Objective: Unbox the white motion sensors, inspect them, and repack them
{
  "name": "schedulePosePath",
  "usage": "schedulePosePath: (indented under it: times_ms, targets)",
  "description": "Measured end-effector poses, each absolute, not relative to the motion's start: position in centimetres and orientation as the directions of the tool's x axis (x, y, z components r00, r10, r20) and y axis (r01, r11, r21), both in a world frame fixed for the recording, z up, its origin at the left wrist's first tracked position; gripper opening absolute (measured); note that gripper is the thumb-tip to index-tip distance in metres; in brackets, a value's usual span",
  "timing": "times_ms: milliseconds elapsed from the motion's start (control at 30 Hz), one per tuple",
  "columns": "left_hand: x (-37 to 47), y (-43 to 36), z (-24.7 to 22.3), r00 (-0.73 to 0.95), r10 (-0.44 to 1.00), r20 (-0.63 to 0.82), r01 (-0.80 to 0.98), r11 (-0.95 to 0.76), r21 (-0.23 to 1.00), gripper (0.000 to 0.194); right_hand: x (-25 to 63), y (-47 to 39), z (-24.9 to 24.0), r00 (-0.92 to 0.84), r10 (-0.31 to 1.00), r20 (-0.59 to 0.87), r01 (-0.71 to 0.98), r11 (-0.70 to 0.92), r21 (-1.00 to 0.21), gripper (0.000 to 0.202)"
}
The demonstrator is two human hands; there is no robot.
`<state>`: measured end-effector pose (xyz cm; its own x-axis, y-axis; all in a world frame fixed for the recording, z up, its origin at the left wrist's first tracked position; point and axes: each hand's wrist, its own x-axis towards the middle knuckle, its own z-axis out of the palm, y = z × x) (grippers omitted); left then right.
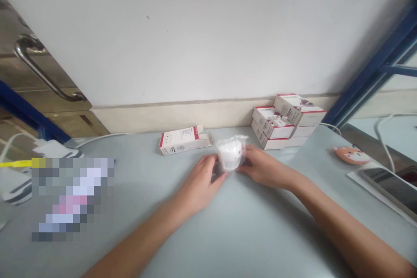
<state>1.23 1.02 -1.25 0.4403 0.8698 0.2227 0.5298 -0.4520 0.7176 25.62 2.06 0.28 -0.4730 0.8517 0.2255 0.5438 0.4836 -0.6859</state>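
In the head view, works with both hands on a rounded white piece in clear crinkled plastic film (230, 155), near the middle of a pale grey-blue tabletop (234, 234). Looks, by judgement, to be at the handling of this wrapped piece, with film all around. Calls next, as a guess, for an even hold from both sides and some care over loose, slippery film. Grips from one side with the left hand (202, 180), fingers at the side and thumb low in front; meets from the other with the right hand (263, 167), fingertips against the film. Opens neither grip wide: spans just the piece, closed on it from both sides. Cannot tell whether lifted or resting. Beyond the left hand, shows a white-and-red cardboard box with an open end flap (179, 140), near the piece but apart; beyond the right hand, shows a stack of white-and-red cardboard boxes (301, 118), bearing small white parts (278, 120).
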Motion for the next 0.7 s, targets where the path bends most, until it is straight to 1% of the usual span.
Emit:
schedulePosePath:
  times_ms: [100,200,300,500,633,700]
  targets:
    - [1.26,0.94,-1.34,0.442,0.872,0.21,0.546,-0.448,0.708,0.035,25.85,2.15,-0.19,-0.465,0.858,0.217,0.565,0.476,-0.674,0.028]
    - [1.44,0.91,-1.29,0.442,0.871,0.214,0.551,-0.452,0.701,0.035,25.8,2.22,-0.33,-0.469,0.859,0.204,0.566,0.47,-0.678,0.029]
    - [1.62,0.98,-1.14,0.421,0.88,0.217,0.534,-0.435,0.726,0.036,25.57,2.46,-0.37,-0.443,0.874,0.2,0.569,0.447,-0.69,0.029]
    - [1.63,1.21,-1.04,0.405,0.891,0.205,0.502,-0.404,0.765,0.035,25.72,2.91,-0.68,-0.428,0.886,0.18,0.564,0.417,-0.713,0.043]
    - [1.55,1.4,-1.08,0.41,0.883,0.228,0.433,-0.408,0.804,0.042,25.99,2.91,-0.79,-0.426,0.891,0.159,0.567,0.4,-0.72,0.044]
    - [1.56,1.44,-0.98,0.424,0.871,0.248,0.379,-0.42,0.825,0.041,25.98,2.96,-0.83,-0.419,0.898,0.137,0.581,0.381,-0.719,0.044]
